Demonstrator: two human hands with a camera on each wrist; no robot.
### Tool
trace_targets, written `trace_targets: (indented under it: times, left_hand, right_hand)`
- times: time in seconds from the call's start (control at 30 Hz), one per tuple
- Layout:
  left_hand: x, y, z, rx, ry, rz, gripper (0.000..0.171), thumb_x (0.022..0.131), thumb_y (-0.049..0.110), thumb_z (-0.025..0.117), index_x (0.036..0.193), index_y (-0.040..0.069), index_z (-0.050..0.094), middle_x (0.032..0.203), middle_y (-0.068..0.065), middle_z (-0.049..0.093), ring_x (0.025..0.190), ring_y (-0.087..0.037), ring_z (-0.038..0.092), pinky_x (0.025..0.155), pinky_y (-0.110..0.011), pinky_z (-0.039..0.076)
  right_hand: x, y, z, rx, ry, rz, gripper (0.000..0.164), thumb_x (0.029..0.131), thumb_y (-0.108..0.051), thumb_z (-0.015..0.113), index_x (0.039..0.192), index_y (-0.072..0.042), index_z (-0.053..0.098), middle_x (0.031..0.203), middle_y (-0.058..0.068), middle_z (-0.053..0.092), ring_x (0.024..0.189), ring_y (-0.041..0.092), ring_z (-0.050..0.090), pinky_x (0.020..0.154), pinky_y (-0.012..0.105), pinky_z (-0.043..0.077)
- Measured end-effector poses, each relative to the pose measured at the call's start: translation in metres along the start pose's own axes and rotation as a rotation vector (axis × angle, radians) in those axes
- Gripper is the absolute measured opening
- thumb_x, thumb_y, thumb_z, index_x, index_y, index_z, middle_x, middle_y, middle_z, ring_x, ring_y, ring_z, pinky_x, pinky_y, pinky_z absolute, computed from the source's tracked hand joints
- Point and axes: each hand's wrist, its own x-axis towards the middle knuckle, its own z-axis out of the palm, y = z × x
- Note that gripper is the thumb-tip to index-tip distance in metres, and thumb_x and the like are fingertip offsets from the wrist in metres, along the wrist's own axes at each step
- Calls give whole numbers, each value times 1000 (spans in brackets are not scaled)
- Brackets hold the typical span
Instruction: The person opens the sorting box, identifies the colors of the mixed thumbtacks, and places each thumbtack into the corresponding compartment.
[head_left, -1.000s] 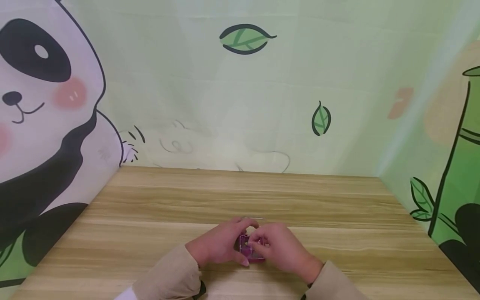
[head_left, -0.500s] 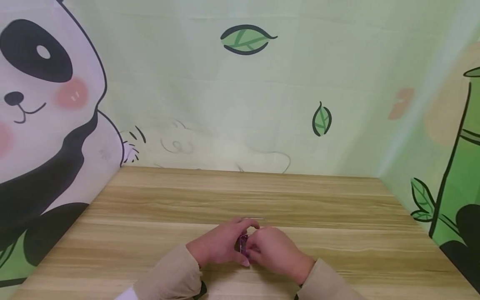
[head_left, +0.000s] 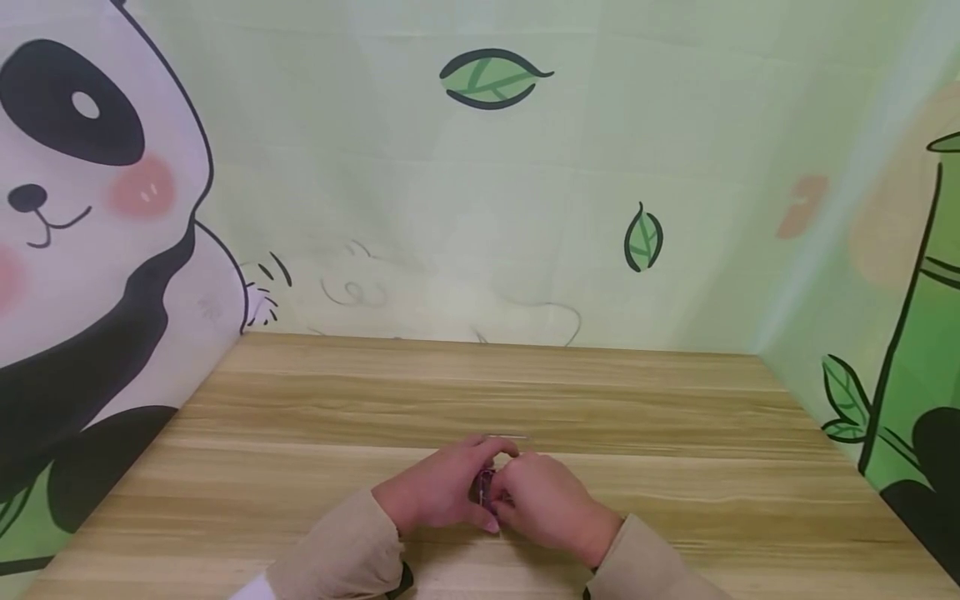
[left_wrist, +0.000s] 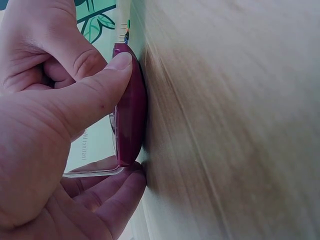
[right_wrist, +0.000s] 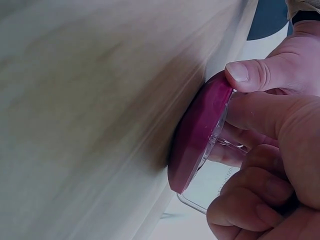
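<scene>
A small magenta case (left_wrist: 132,115) with a clear lid stands on the table. Its transparent lid (right_wrist: 192,203) is raised at the far side and bears faint lettering. My left hand (head_left: 442,490) grips the case from the left, thumb on the near side and fingers round the far side. My right hand (head_left: 551,507) reaches over the case (right_wrist: 200,135) with its fingers curled and its fingertips at the open inside. Those fingertips and the contents are mostly hidden, so whether they pinch something cannot be seen.
The wood-grain table (head_left: 337,392) stretches out around both hands. A green printed backdrop (head_left: 375,167) with a panda and leaves borders it behind and at the sides.
My right hand has turned and closed in over the case, its fingertips lower and covering more of the inside. The left hand keeps its grip in the same place.
</scene>
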Motion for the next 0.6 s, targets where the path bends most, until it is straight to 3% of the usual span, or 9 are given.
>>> trace_targets:
  times: [0.6]
  left_hand:
    - [0,-2,1,-9,-5,2,83,73,30,95,142,20,51,121,-7,60,98,-13,58,92,-31,51]
  right_hand:
    - [1,-1,-1,16,-9,18,19,84,-13,79,67,-18,72,58,-16,51,54,-1,38,54,19,36]
